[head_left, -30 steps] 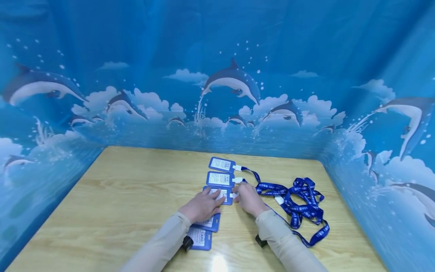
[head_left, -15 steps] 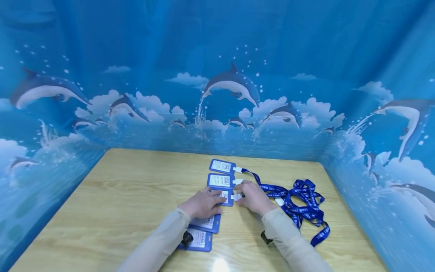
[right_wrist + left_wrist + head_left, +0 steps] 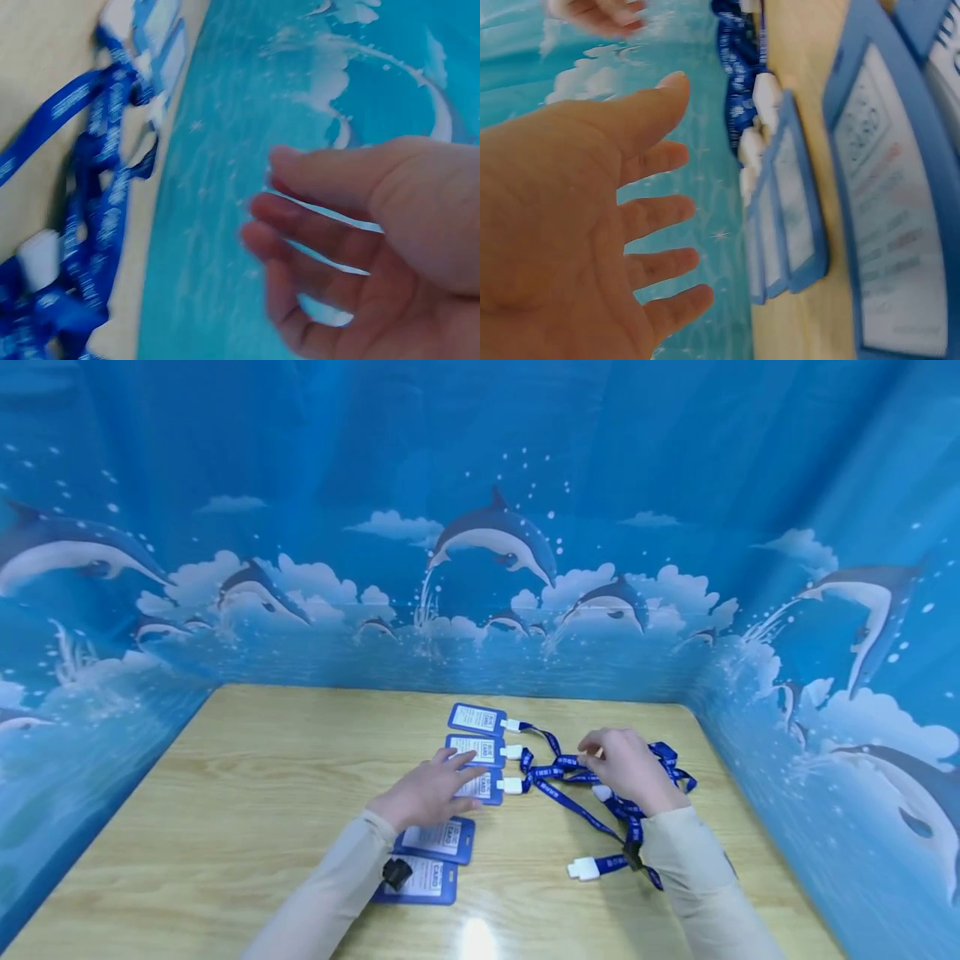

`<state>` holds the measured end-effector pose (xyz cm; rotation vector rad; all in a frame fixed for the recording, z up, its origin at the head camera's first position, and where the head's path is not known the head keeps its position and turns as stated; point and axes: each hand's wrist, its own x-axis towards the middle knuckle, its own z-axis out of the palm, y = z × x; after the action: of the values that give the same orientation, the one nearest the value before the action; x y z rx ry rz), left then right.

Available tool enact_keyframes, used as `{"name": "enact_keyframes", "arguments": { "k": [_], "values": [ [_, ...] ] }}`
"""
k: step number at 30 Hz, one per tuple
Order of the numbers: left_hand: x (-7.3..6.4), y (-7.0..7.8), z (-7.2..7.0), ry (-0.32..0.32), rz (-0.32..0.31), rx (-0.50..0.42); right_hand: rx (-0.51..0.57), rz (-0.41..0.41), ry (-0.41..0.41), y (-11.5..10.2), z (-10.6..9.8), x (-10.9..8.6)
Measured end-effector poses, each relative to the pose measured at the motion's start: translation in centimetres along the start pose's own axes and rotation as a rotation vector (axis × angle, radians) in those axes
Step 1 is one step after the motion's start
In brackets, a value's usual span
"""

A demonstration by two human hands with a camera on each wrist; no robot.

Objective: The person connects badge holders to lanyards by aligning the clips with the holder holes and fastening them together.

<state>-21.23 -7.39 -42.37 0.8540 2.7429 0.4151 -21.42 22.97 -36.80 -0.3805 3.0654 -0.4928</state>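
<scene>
My left hand (image 3: 427,789) hovers with fingers spread over the blue badge holders; the left wrist view shows its palm bare. Three holders lie in a column, each with a white clip at its right end: the far badge holder (image 3: 476,718), the middle badge holder (image 3: 491,752) and the near badge holder (image 3: 489,787), partly hidden by my fingers. Blue printed lanyards (image 3: 573,808) run from these clips into a tangle. Above that tangle is my right hand (image 3: 628,768), its fingers loosely bent; in the right wrist view nothing lies between them.
Two unclipped badge holders, an upper one (image 3: 442,837) and a lower one (image 3: 427,878), overlap nearer me, partly under my left arm. A loose white clip (image 3: 583,868) on a lanyard end lies left of my right forearm. A dolphin-print curtain (image 3: 360,643) borders the wooden table (image 3: 262,777).
My right hand has let go of the near badge holder's clip and moved right over the lanyards. My left hand has lifted off that holder. A loose clip now shows nearer me.
</scene>
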Motion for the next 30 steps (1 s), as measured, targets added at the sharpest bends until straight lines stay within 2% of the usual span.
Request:
{"name": "enact_keyframes", "arguments": {
  "k": [4,8,13,20,24,28,30],
  "values": [
    [-1.0,0.1,-0.4,0.009,0.006,-0.037,-0.048,0.043,-0.094,2.1,1.5,-0.9],
    [-1.8,0.0,0.0,0.008,0.033,-0.046,-0.073,0.090,-0.119,4.2,3.2,-1.5],
    [-2.5,-0.4,0.5,0.004,0.038,-0.087,-0.067,0.096,-0.100,5.8,4.7,-1.3],
    [-3.6,-0.7,1.0,-0.029,0.047,-0.150,-0.046,0.148,-0.026,6.4,6.7,-0.7],
    [-3.9,-0.6,1.0,-0.031,0.032,-0.139,0.000,0.151,0.005,6.2,6.8,-1.0],
    [-4.2,-0.4,1.2,-0.068,0.011,-0.142,0.059,0.141,0.000,5.7,5.7,-1.7],
    [-4.5,-0.3,1.4,-0.082,0.024,-0.139,0.072,0.133,0.000,5.4,5.1,-2.0]
  ]
}}
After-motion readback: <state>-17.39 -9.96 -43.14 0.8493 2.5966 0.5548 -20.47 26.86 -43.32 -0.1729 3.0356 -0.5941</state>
